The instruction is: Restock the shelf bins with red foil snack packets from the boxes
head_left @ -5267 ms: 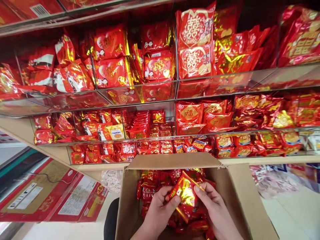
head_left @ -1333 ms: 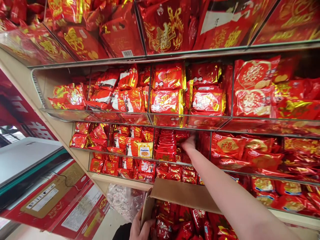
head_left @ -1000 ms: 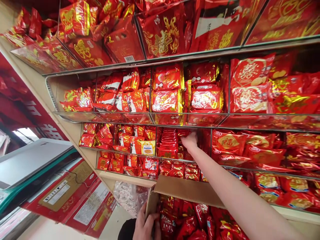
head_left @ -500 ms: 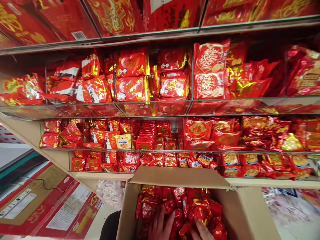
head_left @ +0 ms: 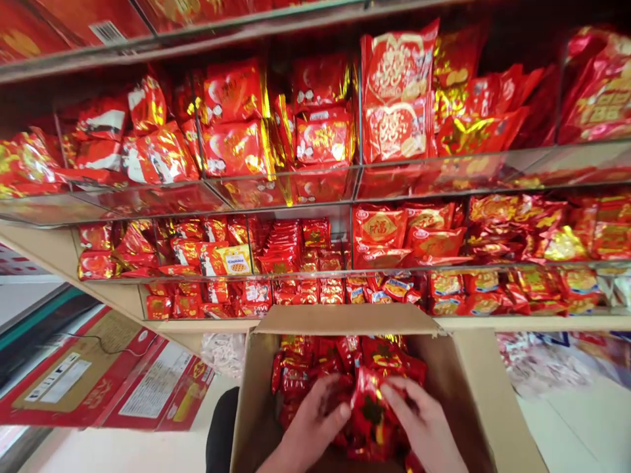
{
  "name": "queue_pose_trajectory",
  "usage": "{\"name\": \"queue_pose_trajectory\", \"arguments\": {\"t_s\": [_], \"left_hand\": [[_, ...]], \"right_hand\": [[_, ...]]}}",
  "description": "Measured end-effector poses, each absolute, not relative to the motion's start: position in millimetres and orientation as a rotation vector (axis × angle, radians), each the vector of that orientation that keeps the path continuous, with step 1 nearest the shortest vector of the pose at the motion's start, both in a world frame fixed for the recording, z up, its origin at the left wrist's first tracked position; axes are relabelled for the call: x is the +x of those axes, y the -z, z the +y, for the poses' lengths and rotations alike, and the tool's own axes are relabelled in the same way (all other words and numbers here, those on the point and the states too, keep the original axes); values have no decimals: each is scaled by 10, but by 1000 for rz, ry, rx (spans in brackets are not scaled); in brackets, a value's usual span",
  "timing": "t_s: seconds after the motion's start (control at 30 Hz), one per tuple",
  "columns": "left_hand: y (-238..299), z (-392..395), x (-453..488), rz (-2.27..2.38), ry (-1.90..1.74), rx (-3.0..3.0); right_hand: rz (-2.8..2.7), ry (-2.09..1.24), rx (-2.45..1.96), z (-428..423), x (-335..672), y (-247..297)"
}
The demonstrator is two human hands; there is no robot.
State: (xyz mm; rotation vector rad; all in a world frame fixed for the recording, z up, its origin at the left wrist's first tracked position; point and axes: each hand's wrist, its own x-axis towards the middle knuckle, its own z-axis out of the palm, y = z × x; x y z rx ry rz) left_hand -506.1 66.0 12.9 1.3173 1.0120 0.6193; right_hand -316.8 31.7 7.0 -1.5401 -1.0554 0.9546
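Note:
Red shiny snack packets (head_left: 296,374) fill the open cardboard box (head_left: 340,320) in front of me. My left hand (head_left: 315,420) is inside it, fingers curled round a red packet (head_left: 338,394), which they partly hide. Opposite, my right hand (head_left: 419,410) grips the right edge of a larger red packet (head_left: 372,417) with a dark and gold print. That packet is tilted up among the others, and my left thumb lies close to its left side.
Beyond the box rises a wooden display shelf (head_left: 197,326) whose clear-fronted compartments hold many red packets (head_left: 382,233). Red and brown cartons (head_left: 142,381) lie at the left on the floor. Clear plastic bags (head_left: 537,361) sit under the shelf, and a dark-clothed knee (head_left: 221,427) is beside the box.
Both hands have come up from deep among the packets. A red packet with a dark print now stands raised between them. The view has tipped downward.

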Motion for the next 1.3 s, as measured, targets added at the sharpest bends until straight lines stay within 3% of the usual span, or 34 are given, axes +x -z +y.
{"name": "queue_pose_trajectory", "arguments": {"t_s": [0.17, 0.33, 0.53, 0.8, 1.3], "left_hand": [[-443, 659, -4788, 1106, -770, 1172], [-517, 657, -4747, 1105, -831, 1392], [-481, 697, -4653, 1506, -1058, 1434], [-320, 714, -4769, 1530, -1022, 1470], [-283, 703, -4754, 1534, -1151, 1494]], "right_hand": [[-686, -1197, -1306, 450, -3292, -381], [-860, -1060, -1332, 494, -3295, -409], [-991, -853, -1498, 512, -3373, -401], [-1097, -643, -1599, 472, -3488, -216], [-956, -622, -1639, 439, -3605, -220]]}}
